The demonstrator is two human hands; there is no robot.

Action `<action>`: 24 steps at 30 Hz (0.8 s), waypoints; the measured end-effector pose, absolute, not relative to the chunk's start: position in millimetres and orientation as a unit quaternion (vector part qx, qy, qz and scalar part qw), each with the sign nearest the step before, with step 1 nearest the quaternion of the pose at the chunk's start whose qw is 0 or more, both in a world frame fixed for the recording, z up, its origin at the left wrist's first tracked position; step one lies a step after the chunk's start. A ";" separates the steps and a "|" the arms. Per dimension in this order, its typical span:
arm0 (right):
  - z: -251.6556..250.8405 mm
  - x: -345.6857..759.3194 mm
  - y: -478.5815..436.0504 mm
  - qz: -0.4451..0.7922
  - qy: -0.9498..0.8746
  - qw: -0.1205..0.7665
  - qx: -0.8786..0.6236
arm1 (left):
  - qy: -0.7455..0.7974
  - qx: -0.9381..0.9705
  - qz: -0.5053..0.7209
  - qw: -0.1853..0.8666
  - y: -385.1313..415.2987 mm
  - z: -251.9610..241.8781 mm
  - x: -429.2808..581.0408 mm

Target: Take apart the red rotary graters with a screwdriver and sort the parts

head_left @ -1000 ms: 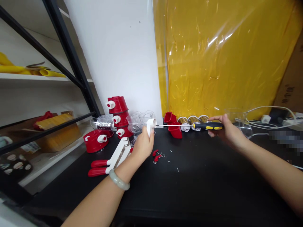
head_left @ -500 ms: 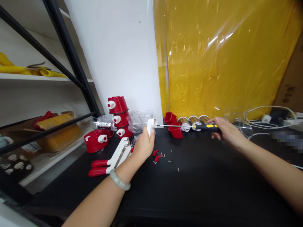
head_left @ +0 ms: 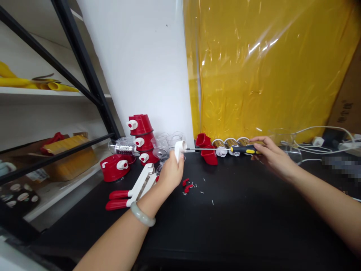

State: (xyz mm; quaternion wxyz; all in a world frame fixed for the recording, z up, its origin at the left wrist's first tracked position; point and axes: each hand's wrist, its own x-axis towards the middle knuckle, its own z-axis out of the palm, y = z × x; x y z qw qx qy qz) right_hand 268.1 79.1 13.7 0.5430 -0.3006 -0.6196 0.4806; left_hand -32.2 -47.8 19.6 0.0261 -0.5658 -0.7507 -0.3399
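Note:
My left hand (head_left: 172,171) is closed around a white plastic part (head_left: 179,148) with a round end, held above the table. From the right, my right hand (head_left: 272,155) grips the black and yellow handle of a screwdriver (head_left: 244,149). Its long shaft lies level, and the tip meets the round end of the white part. Below and right of my left hand lie small red plastic pieces (head_left: 187,186) and several loose screws (head_left: 202,192). White arms with red handles (head_left: 118,204) rest beside my left wrist.
Red housings (head_left: 142,125) stand stacked at the back left, with another red housing (head_left: 114,168) in front. Clear plastic parts (head_left: 169,141), red chutes (head_left: 209,156) and metal grater drums (head_left: 231,145) line the wall. White cables (head_left: 316,150) lie at the right; a shelf (head_left: 53,195) stands left.
My right hand has shifted its fingers on the screwdriver handle, and the handle has turned slightly. The left hand and the white part have barely moved.

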 end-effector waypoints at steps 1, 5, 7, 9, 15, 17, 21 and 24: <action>14.7 267.8 77.4 0.505 -0.605 0.552 -0.274 | -0.751 -0.564 -0.341 0.026 -47.9 20.1 -32.0; 17.3 267.3 76.4 0.556 -0.578 0.547 -0.241 | -0.755 -0.563 -0.335 0.024 -48.8 20.4 -30.7; 15.9 267.7 79.6 0.526 -0.602 0.526 -0.290 | -0.753 -0.567 -0.334 0.027 -49.2 19.7 -30.8; 13.7 268.0 82.4 0.471 -0.641 0.501 -0.340 | -0.750 -0.569 -0.336 0.028 -49.1 19.0 -31.5; 16.5 266.9 77.1 0.523 -0.593 0.552 -0.266 | -0.745 -0.567 -0.350 0.021 -49.1 20.6 -31.7; 17.1 267.0 77.2 0.556 -0.577 0.543 -0.251 | -0.747 -0.566 -0.348 0.018 -49.6 21.7 -30.4; 12.0 267.8 84.7 0.503 -0.623 0.503 -0.326 | -0.750 -0.565 -0.345 0.018 -49.7 22.0 -30.0; 9.5 268.1 86.1 0.446 -0.651 0.508 -0.345 | -0.747 -0.567 -0.348 0.022 -48.8 20.8 -31.9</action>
